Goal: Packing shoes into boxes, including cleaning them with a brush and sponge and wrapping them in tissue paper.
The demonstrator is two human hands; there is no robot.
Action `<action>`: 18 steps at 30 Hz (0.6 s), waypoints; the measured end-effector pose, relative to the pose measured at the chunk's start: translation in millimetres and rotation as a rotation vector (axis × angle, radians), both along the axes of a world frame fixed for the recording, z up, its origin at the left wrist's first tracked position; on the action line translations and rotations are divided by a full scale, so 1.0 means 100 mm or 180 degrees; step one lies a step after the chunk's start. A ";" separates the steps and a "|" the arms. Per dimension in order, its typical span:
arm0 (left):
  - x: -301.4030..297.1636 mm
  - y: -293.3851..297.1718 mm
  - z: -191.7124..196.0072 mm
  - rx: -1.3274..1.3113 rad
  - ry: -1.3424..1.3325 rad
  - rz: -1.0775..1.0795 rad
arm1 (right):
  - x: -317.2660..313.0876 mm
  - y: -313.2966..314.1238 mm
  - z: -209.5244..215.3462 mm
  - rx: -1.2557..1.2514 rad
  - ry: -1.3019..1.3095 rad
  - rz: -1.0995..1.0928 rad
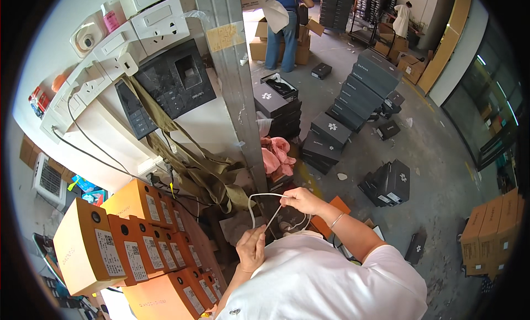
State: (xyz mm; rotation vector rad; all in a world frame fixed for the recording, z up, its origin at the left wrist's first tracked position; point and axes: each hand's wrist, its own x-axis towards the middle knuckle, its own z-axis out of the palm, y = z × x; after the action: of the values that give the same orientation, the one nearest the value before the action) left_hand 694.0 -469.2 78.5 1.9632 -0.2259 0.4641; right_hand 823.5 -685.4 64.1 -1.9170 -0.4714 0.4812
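A thin white cable runs between my two hands in front of my body. My left hand pinches its lower stretch, with the fingers curled together. Higher and to the right, my right hand is closed around the upper part, where the cable bends into a loop. A further length hangs below my right hand. Both ends of the cable are hard to make out. Left of my left hand stand stacked orange shoe boxes with white labels.
White wall sockets and a black time clock are at upper left, with olive straps hanging below. Dark shoe boxes are stacked beyond the metal post. Brown cartons stand at right. Two other people are farther back.
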 end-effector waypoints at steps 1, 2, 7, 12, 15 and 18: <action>-0.03 0.01 0.03 0.0055 -0.0010 -0.0083 | -0.03 0.03 -0.05 -0.0039 -0.0070 0.0045; -0.10 0.04 0.05 0.0113 0.0002 -0.0126 | -0.05 0.06 -0.10 -0.0030 -0.0039 0.0058; -0.02 0.13 0.30 0.0078 0.0496 -0.0806 | -0.03 0.06 0.04 -0.0012 -0.0113 -0.0022; -0.08 0.61 0.00 -0.0840 0.1728 -0.1845 | -0.06 0.06 0.66 -0.0198 -0.0086 0.0192; -0.20 0.74 -0.19 -0.0245 0.2527 -0.1914 | -0.04 0.08 0.67 0.0053 -0.0417 0.0049; -0.20 0.65 -0.17 -0.0654 0.1740 -0.0813 | 0.12 0.00 0.74 0.0434 0.0640 0.0116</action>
State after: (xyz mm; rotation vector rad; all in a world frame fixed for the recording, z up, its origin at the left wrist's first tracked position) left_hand 674.0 -404.1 61.3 1.7542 -0.0720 -0.2125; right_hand 835.6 -685.6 138.3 -1.7114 -0.3979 0.6423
